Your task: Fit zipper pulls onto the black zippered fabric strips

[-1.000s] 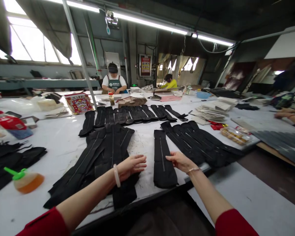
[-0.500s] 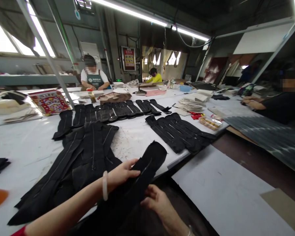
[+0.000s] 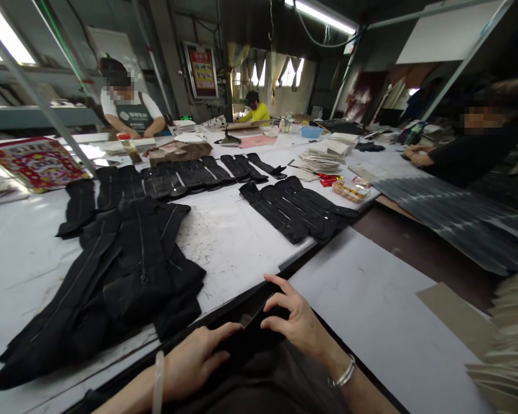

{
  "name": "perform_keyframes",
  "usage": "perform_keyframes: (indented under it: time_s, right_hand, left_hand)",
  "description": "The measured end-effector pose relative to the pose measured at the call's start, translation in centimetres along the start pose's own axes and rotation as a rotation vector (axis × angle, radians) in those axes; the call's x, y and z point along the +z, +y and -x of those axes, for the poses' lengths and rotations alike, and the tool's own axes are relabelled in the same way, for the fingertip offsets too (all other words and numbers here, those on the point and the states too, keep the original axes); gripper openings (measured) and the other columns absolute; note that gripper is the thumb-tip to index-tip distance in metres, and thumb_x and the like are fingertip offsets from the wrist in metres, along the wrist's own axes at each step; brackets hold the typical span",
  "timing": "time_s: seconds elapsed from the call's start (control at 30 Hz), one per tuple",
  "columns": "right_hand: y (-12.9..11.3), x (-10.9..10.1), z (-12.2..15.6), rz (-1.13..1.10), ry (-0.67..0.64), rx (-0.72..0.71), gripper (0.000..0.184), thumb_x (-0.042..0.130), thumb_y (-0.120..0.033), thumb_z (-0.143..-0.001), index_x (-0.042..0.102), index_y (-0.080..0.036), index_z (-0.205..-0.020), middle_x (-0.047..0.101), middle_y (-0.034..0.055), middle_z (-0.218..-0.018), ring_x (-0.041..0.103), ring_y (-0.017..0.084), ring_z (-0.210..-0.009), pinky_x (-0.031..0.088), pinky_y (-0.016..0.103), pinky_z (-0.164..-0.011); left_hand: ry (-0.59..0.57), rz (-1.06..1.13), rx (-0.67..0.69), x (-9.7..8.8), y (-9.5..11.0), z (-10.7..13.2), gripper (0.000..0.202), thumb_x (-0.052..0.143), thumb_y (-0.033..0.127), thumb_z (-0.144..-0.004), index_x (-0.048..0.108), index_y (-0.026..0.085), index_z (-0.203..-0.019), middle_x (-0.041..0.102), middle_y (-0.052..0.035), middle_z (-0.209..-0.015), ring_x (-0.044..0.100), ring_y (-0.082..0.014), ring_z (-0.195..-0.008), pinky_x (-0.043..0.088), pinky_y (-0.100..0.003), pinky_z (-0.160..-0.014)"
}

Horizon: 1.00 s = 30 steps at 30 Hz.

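Observation:
Both my hands hold one black fabric strip [image 3: 250,339] low in front of me, just below the near edge of the white table [image 3: 237,241]. My left hand [image 3: 196,356], with a pale bangle on the wrist, lies on the strip with its fingers curled over it. My right hand [image 3: 296,319], with a silver bracelet, pinches the strip's far end. A fanned pile of black zipped strips [image 3: 125,270] lies on the table to the left of my hands.
More black strips lie in a row [image 3: 176,175] at the back and in a group [image 3: 297,210] at the right edge. A stack of paper [image 3: 323,161] and a colourful box [image 3: 37,164] stand on the table. Three other people work at the far side and right.
The black strip has come off the table edge and down toward my lap, with both hands on it. My view has swung to the right.

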State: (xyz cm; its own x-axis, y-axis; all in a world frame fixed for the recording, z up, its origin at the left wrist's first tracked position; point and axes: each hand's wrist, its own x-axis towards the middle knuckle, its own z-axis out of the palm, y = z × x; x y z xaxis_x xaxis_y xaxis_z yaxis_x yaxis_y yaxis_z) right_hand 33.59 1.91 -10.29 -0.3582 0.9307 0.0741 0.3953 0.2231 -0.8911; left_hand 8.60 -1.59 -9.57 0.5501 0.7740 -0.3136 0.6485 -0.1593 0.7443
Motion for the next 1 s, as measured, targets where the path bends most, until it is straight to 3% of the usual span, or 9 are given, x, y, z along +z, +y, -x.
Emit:
perform_keyframes:
  time_s: [0.17,0.33,0.53,0.67,0.83,1.0]
  right_hand:
    - [0.4,1.1,0.2,-0.02,-0.029,0.014,0.019,0.07,-0.008,-0.078,0.06,-0.019,-0.067,0.057,0.0086,-0.135,0.055,0.025,-0.122,0.04,0.04,-0.104]
    - [0.3,1.9,0.4,0.004,-0.036,-0.014,0.023,0.067,-0.003,-0.078,0.054,-0.019,-0.068,0.067,0.0077,-0.114,0.062,0.021,-0.106,0.046,0.034,-0.093]
    - [0.2,2.5,0.8,0.083,-0.005,-0.08,0.027,0.068,-0.002,-0.079,0.05,-0.019,-0.067,0.067,0.0063,-0.101,0.063,0.02,-0.095,0.049,0.032,-0.085]
    - [-0.2,3.0,1.0,0.127,0.015,-0.128,0.028,0.066,-0.001,-0.079,0.049,-0.019,-0.068,0.066,0.0063,-0.098,0.062,0.02,-0.093,0.05,0.033,-0.083]
    - [-0.3,3.4,1.0,0.155,0.022,-0.158,0.027,0.066,-0.001,-0.079,0.05,-0.02,-0.068,0.065,0.0073,-0.098,0.061,0.022,-0.096,0.05,0.034,-0.084]
    - [0.2,2.4,1.0,0.081,0.003,-0.118,0.022,0.064,0.0,-0.08,0.055,-0.019,-0.076,0.065,0.0063,-0.109,0.062,0.019,-0.101,0.049,0.032,-0.09]
  left_hand:
    - [0.0,0.034,-0.011,0.9,-0.2,0.7,0.051,0.05,0.015,-0.087,0.054,0.031,-0.135,0.077,0.0002,-0.105,0.07,-0.0223,-0.094,0.05,-0.025,-0.082]
    - [0.011,-0.03,-0.08,1.9,-0.8,1.3,0.049,0.052,0.02,-0.087,0.056,0.03,-0.134,0.075,-0.0033,-0.11,0.069,-0.0262,-0.098,0.049,-0.032,-0.087]
    - [0.075,-0.08,-0.127,3.0,-1.3,1.7,0.047,0.055,0.024,-0.085,0.059,0.029,-0.132,0.076,-0.0047,-0.101,0.069,-0.0273,-0.092,0.048,-0.033,-0.084]
    - [0.131,0.02,-0.089,3.6,-0.4,0.4,0.033,0.052,0.034,-0.091,0.067,0.024,-0.118,0.075,-0.0021,-0.082,0.068,-0.0214,-0.073,0.047,-0.026,-0.069]
    - [0.292,0.137,-0.039,5.2,0.3,-1.6,0.036,0.046,0.037,-0.095,0.068,0.018,-0.073,0.063,0.0014,-0.061,0.056,-0.0136,-0.056,0.038,-0.022,-0.055]
    - [0.346,0.239,-0.036,6.2,0.0,-1.5,0.039,0.046,0.036,-0.095,0.069,0.017,-0.071,0.064,0.0011,-0.06,0.056,-0.0132,-0.056,0.038,-0.021,-0.055]
